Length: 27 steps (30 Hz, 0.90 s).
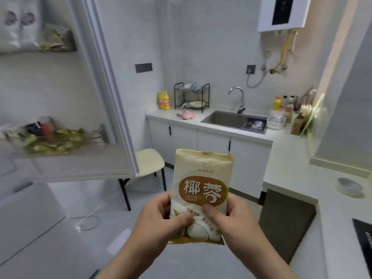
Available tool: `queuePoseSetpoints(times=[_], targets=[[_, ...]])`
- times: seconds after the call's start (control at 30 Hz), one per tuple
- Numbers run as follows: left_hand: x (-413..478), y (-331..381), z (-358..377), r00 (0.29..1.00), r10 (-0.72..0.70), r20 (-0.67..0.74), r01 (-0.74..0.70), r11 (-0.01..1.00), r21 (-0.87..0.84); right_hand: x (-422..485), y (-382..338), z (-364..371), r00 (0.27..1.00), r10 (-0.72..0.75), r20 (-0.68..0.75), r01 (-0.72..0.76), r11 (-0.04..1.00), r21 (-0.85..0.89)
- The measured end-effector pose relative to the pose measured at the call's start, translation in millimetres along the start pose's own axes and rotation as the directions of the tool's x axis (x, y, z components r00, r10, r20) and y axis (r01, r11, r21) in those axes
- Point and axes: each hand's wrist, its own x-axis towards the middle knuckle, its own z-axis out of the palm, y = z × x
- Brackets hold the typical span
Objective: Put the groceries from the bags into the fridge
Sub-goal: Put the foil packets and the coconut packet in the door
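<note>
Head view: we hold one packet upright in front of us, above the floor.
Packet: a cream pouch marked "desiccated coconut", between both our hands, just right of the open fridge door.
Left hand: we grip the packet's lower left edge, thumb on its front.
Right hand: we grip the lower right edge, thumb pressed on the front.
Fridge door: its shelves carry white pouches and green packets.
Behind: a chair and a sink.

A dish rack and yellow bottle stand beside the sink.
</note>
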Motion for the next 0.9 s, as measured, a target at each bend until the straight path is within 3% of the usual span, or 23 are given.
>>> queuePoseSetpoints(times=[0.27,0.37,0.57,0.9], targets=[[-63,23,-93,0.92,0.021,-0.392,-0.011,1.0,0.028,20,-26,107,0.927,-0.058,0.371,0.053,0.998,0.023],[-71,30,-116,0.883,0.031,-0.469,-0.027,1.0,0.016,28,-38,134,0.88,-0.08,0.469,0.085,0.996,0.01],[-65,34,-163,0.838,0.049,-0.544,-0.054,0.999,0.006,49,-47,176,0.861,-0.112,0.496,0.148,0.988,-0.034],[-45,30,-248,0.849,0.083,-0.523,-0.133,0.989,-0.06,78,-57,256,0.886,-0.149,0.44,0.212,0.972,-0.097]])
